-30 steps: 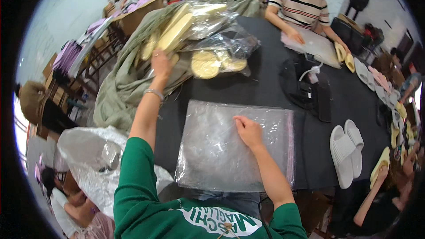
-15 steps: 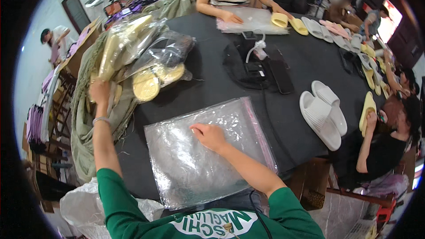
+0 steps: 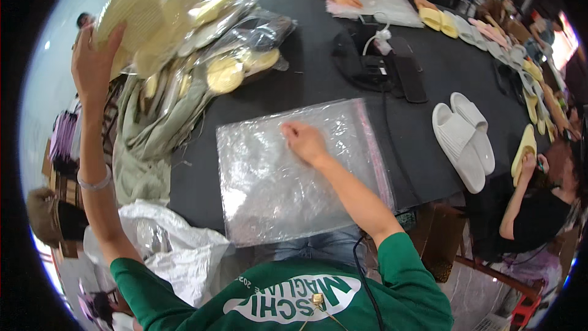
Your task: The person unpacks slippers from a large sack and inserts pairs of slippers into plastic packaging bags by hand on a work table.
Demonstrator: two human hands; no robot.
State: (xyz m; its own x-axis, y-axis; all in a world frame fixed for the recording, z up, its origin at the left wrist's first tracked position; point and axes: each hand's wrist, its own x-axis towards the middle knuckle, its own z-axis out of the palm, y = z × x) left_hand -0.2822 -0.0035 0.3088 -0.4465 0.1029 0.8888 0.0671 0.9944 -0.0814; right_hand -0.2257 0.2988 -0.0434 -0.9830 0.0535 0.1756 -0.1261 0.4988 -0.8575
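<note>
My left hand [image 3: 98,64] is raised at the far left, fingers closed round a pair of pale yellow slippers [image 3: 131,21] in a clear plastic bag. Under my right hand [image 3: 304,142] lies a stack of flat clear plastic bags [image 3: 263,178] with a pink strip along the right edge. That hand rests on the stack as a loose fist, with nothing seen in it. To its right, a pair of light grey slippers [image 3: 463,144] sits on the black table [image 3: 294,86].
Bagged yellow slippers [image 3: 225,75] and a green-grey cloth [image 3: 144,141] cover the table's left side. A dark phone [image 3: 407,76], cables and a black round object lie mid-table. A person across handles clear bags [image 3: 383,6]; rows of slippers line the right edge, where others work.
My left hand has lifted the bagged yellow slippers up and to the left, off the pile. My right hand stays on the clear bags. The view has shifted.
</note>
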